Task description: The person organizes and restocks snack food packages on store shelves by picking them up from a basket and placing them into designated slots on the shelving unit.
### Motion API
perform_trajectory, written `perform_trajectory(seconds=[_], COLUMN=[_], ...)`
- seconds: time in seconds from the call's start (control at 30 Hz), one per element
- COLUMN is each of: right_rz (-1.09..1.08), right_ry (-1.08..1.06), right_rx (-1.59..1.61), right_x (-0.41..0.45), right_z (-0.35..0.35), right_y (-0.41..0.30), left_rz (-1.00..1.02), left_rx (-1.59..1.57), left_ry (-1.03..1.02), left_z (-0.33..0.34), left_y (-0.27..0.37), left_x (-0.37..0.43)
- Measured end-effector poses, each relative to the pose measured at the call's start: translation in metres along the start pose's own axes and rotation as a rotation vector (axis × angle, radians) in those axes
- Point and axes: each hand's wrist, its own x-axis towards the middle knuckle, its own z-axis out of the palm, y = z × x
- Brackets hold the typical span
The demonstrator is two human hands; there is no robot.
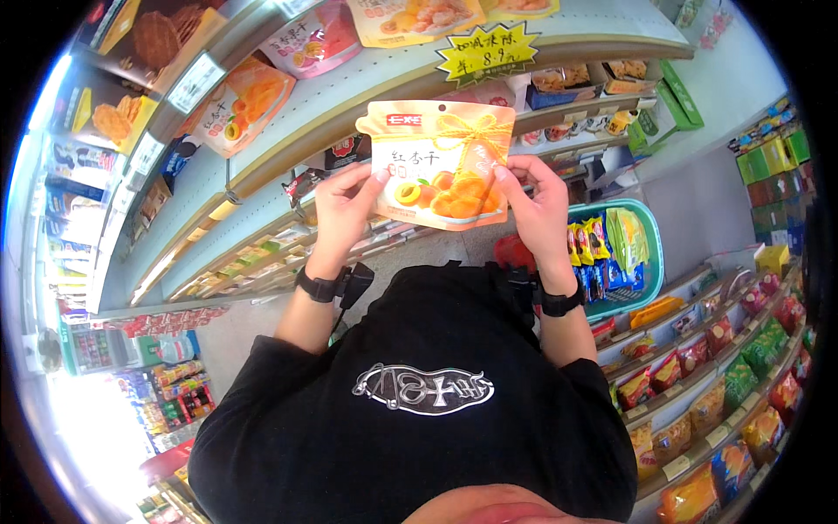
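Note:
Between my two hands I hold an orange and white pouch of dried apricots (442, 167), its printed front facing me, upright with a hang hole at the top. My left hand (347, 200) pinches its left edge, thumb on the front. My right hand (535, 196) pinches the opposite edge the same way. The pouch's back and my fingertips behind it are hidden. A similar apricot pouch (243, 108) stands on the shelf (314, 124) up and to the left, near a pink dried fruit pouch (314, 38).
A teal basket (656, 262) with several snack packets sits right of my right hand. Shelves of bagged snacks (697, 393) run along the right. A yellow starburst price sign (488, 54) juts from the shelf edge above the pouch. Green open cartons (668, 111) are at the upper right.

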Motion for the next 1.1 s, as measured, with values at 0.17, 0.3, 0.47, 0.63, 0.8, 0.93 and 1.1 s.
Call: perform_trajectory(seconds=[0.17, 0.3, 0.47, 0.63, 0.8, 0.93, 1.1], right_rz=[-0.115, -0.13, -0.181, -0.098, -0.143, -0.148, -0.218], right_ry=[-0.094, -0.167, -0.225, -0.239, -0.308, -0.361, -0.377], right_rx=[-0.089, -0.052, -0.097, -0.174, -0.216, -0.247, -0.246], right_x=[0.016, 0.025, 0.035, 0.042, 0.059, 0.067, 0.071], right_z=[0.021, 0.038, 0.055, 0.067, 0.085, 0.107, 0.133], right_y=[-0.016, -0.031, -0.036, -0.047, -0.043, -0.051, -0.058], left_rz=[0.028, -0.003, 0.037, 0.092, 0.055, 0.023, 0.039], left_rx=[0.062, 0.028, 0.108, 0.136, 0.024, 0.043, 0.028], left_ry=[0.102, 0.187, 0.277, 0.318, 0.381, 0.452, 0.491], left_z=[-0.025, -0.038, -0.047, -0.056, -0.07, -0.085, -0.102], left_y=[-0.01, -0.003, 0.001, 0.003, 0.011, 0.011, 0.013], left_x=[0.0, -0.005, -0.007, -0.01, -0.021, -0.032, -0.033])
